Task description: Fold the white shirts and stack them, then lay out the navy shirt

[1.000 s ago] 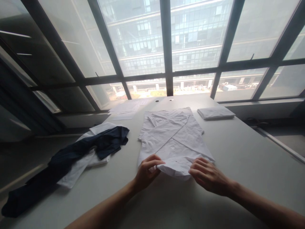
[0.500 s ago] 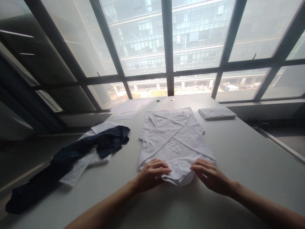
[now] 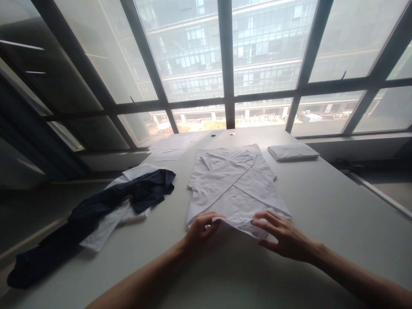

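A white shirt [image 3: 233, 184] lies flat on the grey table [image 3: 328, 210] with both sides folded across each other. My left hand [image 3: 201, 231] pinches its near edge between thumb and fingers and holds that edge slightly raised. My right hand [image 3: 283, 238] grips the same near edge further right, fingers curled over the cloth with the thumb below it.
A dark navy garment [image 3: 96, 210] lies crumpled over white cloth at the left of the table. A folded white garment [image 3: 292, 152] sits at the far right. Sheets of paper [image 3: 170, 148] lie at the far edge, below large windows.
Both hands have pulled back a little and lifted the shirt's near edge off the table. Half a second ago they pressed it flat.
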### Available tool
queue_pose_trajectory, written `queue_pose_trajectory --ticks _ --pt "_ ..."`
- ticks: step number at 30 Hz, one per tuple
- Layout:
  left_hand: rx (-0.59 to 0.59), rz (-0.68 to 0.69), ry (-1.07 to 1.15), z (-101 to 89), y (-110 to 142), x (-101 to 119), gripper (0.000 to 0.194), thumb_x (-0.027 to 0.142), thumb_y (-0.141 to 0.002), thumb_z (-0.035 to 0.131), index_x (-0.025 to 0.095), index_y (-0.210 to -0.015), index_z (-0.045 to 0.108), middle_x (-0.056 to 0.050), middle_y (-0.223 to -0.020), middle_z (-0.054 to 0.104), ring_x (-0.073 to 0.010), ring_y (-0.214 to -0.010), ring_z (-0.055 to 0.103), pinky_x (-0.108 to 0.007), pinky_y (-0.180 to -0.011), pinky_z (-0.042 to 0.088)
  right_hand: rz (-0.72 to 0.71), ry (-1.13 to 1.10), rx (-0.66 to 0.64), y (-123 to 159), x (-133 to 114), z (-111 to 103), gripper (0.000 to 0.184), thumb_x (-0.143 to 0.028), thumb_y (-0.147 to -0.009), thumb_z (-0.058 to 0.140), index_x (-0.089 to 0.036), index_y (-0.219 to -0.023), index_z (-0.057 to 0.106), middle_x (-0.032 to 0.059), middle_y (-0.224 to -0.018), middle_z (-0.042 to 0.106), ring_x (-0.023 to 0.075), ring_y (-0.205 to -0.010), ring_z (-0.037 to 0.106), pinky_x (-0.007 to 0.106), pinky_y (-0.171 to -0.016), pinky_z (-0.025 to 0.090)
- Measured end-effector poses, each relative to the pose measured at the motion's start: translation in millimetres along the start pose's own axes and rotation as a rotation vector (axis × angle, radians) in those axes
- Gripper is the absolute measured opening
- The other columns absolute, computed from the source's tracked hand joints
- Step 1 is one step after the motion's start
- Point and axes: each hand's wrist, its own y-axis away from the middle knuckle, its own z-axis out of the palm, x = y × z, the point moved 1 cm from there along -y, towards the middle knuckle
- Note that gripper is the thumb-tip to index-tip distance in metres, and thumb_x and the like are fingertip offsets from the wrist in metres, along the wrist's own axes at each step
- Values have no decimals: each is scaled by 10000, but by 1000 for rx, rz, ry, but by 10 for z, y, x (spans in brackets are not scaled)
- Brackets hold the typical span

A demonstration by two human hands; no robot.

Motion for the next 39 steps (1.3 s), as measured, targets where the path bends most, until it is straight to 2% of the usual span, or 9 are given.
queue_pose_trajectory --ticks 8,11,13,16,26,29,32,35,39 --pt "106 -225 34 -28 -99 -99 535 597 -998 487 129 -895 724 -29 -781 610 -153 -644 581 -241 -585 452 399 -118 206 -137 211 102 431 -311 -973 544 -225 -1395 550 52 -924 709 188 -779 665 323 -747 558" --pt "124 -306 10 -51 -115 -196 595 635 -952 541 125 -1239 652 35 -725 519 -121 -547 506 -226 -522 414 526 -174 241 -253 279 143 454 -337 -951 554 -204 -1385 541 -12 -766 630 165 -669 600 292 -677 520" --pt "117 -317 -28 -59 -103 -234 751 611 -938 580 144 -1506 426 51 -753 518 -120 -570 500 -222 -546 418 591 -183 221 -301 317 186 476 -340 -936 562 -199 -1390 531 -21 -756 615 167 -668 595 292 -675 505" --pt "92 -295 -132 -56 -76 -248 804 497 -971 573 177 -1615 212 54 -776 538 -126 -626 507 -227 -615 435 651 -160 155 -306 355 248 479 -340 -928 560 -201 -1386 538 -13 -779 627 169 -659 601 293 -654 489" --pt "-13 -115 -625 -34 -61 -168 329 278 -991 536 202 -1277 678 -51 -937 649 -192 -832 622 -319 -819 522 528 153 203 -258 327 166 386 -315 -951 598 -188 -1316 602 83 -977 706 252 -901 671 400 -841 535" --pt "24 36 -790 -17 -42 -33 361 246 -1022 484 199 -1346 637 -108 -1092 658 -244 -1006 633 -401 -918 531 439 247 259 -281 211 121 312 -282 -992 524 -179 -1269 624 139 -1124 691 290 -1037 648 462 -919 534" --pt "-91 157 -836 43 -33 23 435 281 -1054 448 193 -1474 519 -151 -1450 549 -290 -1357 495 -477 -1117 434 337 226 230 -289 53 152 346 -202 -994 469 -190 -1315 598 146 -1288 650 285 -1215 594 470 -1020 510" --pt "-258 167 -821 103 -18 -72 561 423 -1072 409 162 -1569 380 -162 -1608 384 -302 -1510 311 -503 -1204 335 261 227 79 -264 -30 294 513 -202 -983 471 -161 -1495 457 147 -1528 505 290 -1461 394 502 -1174 388" --pt "-360 97 -799 128 15 -240 660 537 -1062 370 163 -1604 315 -162 -1640 304 -324 -1536 239 -538 -1214 297 361 293 -127 -190 63 516 675 -389 -986 521 -50 -1551 373 222 -1616 344 344 -1525 264 552 -1224 289"
